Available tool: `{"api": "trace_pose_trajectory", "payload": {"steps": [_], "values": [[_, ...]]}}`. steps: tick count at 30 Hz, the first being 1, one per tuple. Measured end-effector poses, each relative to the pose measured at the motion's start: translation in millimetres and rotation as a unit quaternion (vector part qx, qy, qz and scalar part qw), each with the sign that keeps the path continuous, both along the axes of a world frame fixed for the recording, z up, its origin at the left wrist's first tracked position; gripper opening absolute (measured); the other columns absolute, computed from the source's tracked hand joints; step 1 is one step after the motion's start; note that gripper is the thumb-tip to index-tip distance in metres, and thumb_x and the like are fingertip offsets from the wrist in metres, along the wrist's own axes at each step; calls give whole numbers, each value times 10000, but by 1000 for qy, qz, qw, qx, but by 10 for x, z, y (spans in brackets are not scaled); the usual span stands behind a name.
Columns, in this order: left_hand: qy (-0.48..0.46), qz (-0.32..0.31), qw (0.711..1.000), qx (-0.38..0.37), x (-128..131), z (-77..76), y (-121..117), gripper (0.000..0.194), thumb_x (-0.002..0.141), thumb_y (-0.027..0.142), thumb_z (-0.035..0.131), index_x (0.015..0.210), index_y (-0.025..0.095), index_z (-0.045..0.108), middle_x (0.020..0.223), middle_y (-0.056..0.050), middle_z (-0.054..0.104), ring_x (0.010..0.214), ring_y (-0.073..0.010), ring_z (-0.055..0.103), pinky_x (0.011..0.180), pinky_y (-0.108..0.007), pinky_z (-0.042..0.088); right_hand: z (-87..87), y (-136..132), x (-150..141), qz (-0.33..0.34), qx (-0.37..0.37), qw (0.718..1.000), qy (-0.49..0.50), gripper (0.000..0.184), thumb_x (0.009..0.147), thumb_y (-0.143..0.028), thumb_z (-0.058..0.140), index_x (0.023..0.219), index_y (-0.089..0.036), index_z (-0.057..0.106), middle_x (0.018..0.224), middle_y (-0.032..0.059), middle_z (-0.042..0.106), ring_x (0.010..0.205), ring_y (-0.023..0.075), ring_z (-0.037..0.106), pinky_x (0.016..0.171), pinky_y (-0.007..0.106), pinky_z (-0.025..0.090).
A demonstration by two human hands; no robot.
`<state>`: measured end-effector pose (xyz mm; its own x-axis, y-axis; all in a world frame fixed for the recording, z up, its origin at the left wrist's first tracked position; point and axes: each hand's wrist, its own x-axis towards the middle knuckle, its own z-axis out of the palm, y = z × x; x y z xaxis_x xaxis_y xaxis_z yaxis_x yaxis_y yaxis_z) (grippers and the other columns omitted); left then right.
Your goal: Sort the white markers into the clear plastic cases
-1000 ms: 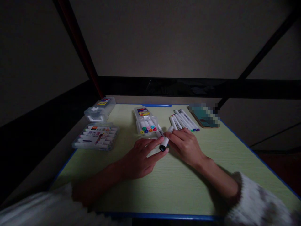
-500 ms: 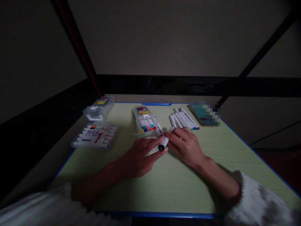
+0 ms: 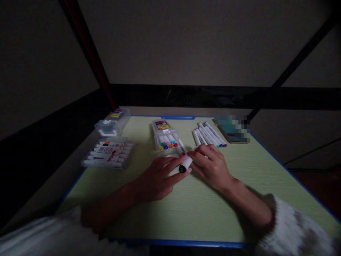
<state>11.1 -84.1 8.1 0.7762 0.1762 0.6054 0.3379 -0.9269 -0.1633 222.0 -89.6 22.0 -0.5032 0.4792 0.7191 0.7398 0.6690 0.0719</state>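
A white marker [image 3: 187,163] with a black end points toward me above the middle of the table. My left hand [image 3: 160,177] grips its near end between the fingers, and my right hand [image 3: 211,165] pinches its far part. Just beyond my left fingers, another white marker [image 3: 182,146] slants up from the hands, its lower end partly hidden. Behind them lies a clear plastic marker case [image 3: 157,134], open at the front, with several coloured marker ends [image 3: 167,145] showing. Several loose white markers [image 3: 209,134] lie side by side past my right hand.
At the left stand a closed clear case [image 3: 113,124] and a flat clear pack of markers [image 3: 108,153]. A greenish flat object [image 3: 229,129], partly blurred out, lies at the back right. The pale green table [image 3: 213,220] has a blue edge.
Both hands keep hold of the marker, whose black end has turned slightly. Otherwise the hands and the things on the table look almost the same.
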Motion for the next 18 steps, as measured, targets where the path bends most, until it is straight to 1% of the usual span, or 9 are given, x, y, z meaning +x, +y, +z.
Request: {"api": "trace_pose_trajectory", "payload": {"steps": [5,12,15,18], "values": [[-9,-3,1000,0,11,16,-14,478,726,16,469,1187,142,453,1276,-147,465,1142,-225,439,904,-353,413,-1,-1,-1,4,-3,1000,1,235,897,-231,439,737,-153,592,670,36,521,612,153,444,602,270,337],[5,-13,1000,-3,8,15,-7,527,696,13,493,1205,138,430,1297,-155,457,1175,-240,428,908,-365,416,-2,-5,-8,-2,-1,1000,8,239,894,-225,428,702,-173,560,697,37,507,630,155,429,596,266,346],[4,-13,1000,-8,6,16,-9,527,691,5,491,1199,134,440,1296,-156,459,1175,-242,429,914,-368,418,-10,-9,-7,-5,-10,1000,15,225,891,-235,434,712,-173,554,717,45,517,639,159,441,594,271,354],[10,-12,1000,-5,2,9,-12,533,690,6,503,1202,139,440,1303,-152,457,1178,-240,429,919,-362,418,-25,-8,-5,1,-35,999,23,203,892,-246,435,749,-168,555,788,66,565,664,161,480,596,274,368]]}}
